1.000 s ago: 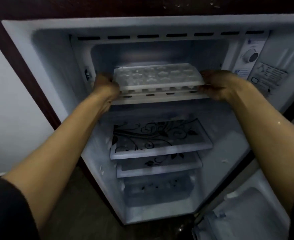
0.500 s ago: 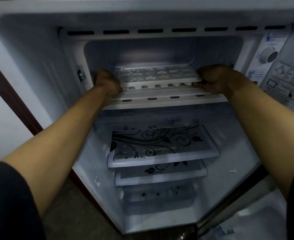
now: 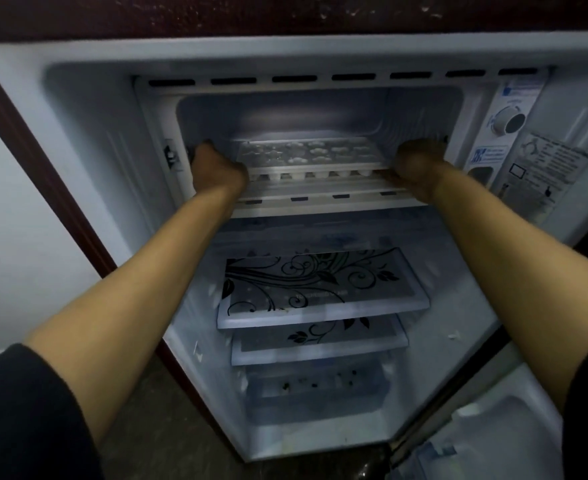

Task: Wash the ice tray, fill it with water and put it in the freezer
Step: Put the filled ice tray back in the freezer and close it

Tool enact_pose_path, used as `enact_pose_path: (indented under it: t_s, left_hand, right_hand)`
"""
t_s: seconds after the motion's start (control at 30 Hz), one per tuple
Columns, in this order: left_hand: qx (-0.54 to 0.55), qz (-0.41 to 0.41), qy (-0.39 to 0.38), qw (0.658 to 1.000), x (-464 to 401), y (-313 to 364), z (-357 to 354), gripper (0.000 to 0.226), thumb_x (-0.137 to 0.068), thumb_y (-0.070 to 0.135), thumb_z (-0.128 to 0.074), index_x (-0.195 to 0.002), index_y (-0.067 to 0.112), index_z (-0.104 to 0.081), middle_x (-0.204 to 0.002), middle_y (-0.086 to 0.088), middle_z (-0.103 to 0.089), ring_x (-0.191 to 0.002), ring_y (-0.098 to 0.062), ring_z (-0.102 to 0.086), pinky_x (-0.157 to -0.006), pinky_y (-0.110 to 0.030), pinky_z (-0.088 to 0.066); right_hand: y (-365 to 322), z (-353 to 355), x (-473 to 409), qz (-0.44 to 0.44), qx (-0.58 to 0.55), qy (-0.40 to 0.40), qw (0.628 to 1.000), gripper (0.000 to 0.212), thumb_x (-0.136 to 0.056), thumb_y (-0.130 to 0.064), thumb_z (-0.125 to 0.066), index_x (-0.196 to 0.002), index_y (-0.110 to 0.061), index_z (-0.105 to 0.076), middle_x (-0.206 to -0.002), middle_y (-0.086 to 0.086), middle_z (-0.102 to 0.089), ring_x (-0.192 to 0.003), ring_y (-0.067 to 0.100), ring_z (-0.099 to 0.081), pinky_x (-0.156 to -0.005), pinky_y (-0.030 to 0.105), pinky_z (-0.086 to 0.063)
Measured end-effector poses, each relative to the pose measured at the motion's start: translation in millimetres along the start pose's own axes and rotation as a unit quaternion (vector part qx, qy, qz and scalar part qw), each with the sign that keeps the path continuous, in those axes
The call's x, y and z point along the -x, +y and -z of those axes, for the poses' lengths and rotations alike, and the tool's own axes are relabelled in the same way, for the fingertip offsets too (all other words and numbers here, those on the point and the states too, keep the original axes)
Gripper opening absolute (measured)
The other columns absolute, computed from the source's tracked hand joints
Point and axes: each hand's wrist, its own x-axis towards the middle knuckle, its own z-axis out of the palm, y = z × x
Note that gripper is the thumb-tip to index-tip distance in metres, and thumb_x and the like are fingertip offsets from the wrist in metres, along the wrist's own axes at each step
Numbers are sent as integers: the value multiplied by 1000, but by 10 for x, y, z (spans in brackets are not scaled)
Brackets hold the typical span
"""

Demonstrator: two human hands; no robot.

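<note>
With both arms stretched forward, our left hand (image 3: pixel 218 168) and right hand (image 3: pixel 418 164) each curl their grip around one end of the ice tray (image 3: pixel 308 154) inside the freezer (image 3: pixel 320 112).

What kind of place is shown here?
Probably a home kitchen, at an open small fridge: an ice tray going into the freezer compartment, flower-patterned glass shelves below, and a thermostat dial on the inner wall.

place: a home kitchen | clue: small open fridge (image 3: pixel 320 237) with a freezer box (image 3: pixel 316 112) on top | clue: flower-print shelves (image 3: pixel 320 289) (two of them)
</note>
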Motion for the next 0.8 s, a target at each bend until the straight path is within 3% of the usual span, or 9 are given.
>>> enact_pose_path:
  t_s: [0.07, 0.2, 0.27, 0.33, 0.43, 0.5, 0.57, 0.7, 0.8]
  left_hand:
    - [-2, -15, -17, 1000, 161, 52, 67, 57, -91, -1, -47, -145, 5, -28, -146, -10, -39, -130, -23, -41, -89, -9, -29]
    - [-27, -57, -46, 997, 531, 151, 204, 56, -93, 6, -45, -147, 10, -28, -145, -9, -43, -127, -26, -46, -83, -14, -33]
    - [-46, -82, -48, 994, 747, 214, 319, 48, -93, 8, -46, -141, 8, -38, -130, -10, -54, -116, -30, -53, -84, -23, -40]
    - [-60, -102, -56, 991, 975, 261, 439, 45, -93, 8, -46, -137, 7, -43, -119, -7, -57, -105, -30, -58, -79, -29, -43]
    - [-97, -129, -59, 985, 1385, 311, 692, 52, -96, 16, -45, -145, 7, -32, -145, -11, -42, -131, -30, -42, -111, -42, -30]
    - [-124, -147, -61, 980, 1678, 347, 904, 53, -98, 21, -43, -147, 10, -29, -152, -8, -33, -141, -24, -29, -118, -47, -11]
    - [-151, -160, -68, 973, 1981, 408, 1138, 53, -99, 25, -40, -148, 13, -26, -155, -6, -26, -145, -20, -17, -118, -48, -1]
    - [-203, -185, -77, 958, 2620, 488, 1575, 55, -99, 32, -36, -150, 15, -23, -158, -5, -16, -147, -20, -4, -115, -47, 9]
    - [-217, -196, -88, 952, 3030, 512, 1805, 55, -100, 35, -34, -150, 17, -21, -159, -5, -12, -147, -19, 2, -113, -48, 13]
  right_hand:
    - [-22, 32, 169, 26, 29, 39, 998, 23, -97, -7, -43, -117, 2, -52, -110, 13, -50, -93, 22, -46, -81, 21, -41]
    - [-34, 124, 706, 43, 51, 19, 998, 19, -97, -2, -35, -86, -7, -50, -80, 2, -44, -74, 16, -43, -53, 19, -37]
    - [-17, 188, 1021, 65, 46, 8, 997, 25, -97, -3, -38, -118, -2, -51, -101, 8, -54, -96, 21, -50, -68, 19, -44]
    - [-7, 243, 1365, 82, 52, -1, 995, 42, -99, -10, -40, -140, 2, -35, -137, 14, -47, -126, 25, -44, -91, 17, -36]
    - [2, 375, 1914, 118, 72, -7, 990, 49, -100, -21, -42, -145, -7, -31, -149, 9, -37, -135, 23, -37, -110, 32, -30]
    - [-34, 514, 2340, 150, 95, -4, 984, 49, -99, -23, -42, -146, -11, -31, -149, 5, -37, -136, 21, -36, -111, 35, -29]
    - [-100, 680, 2806, 183, 112, 6, 977, 49, -99, -23, -43, -145, -13, -32, -148, 1, -37, -136, 16, -35, -107, 25, -26]
    - [-154, 1011, 3751, 215, 137, 24, 967, 49, -97, -23, -48, -144, -18, -35, -144, -5, -41, -131, 7, -35, -94, 9, -20]
    - [-132, 1250, 4384, 227, 136, 51, 963, 50, -95, -24, -51, -143, -21, -37, -143, -8, -42, -132, 6, -35, -100, 13, -23]
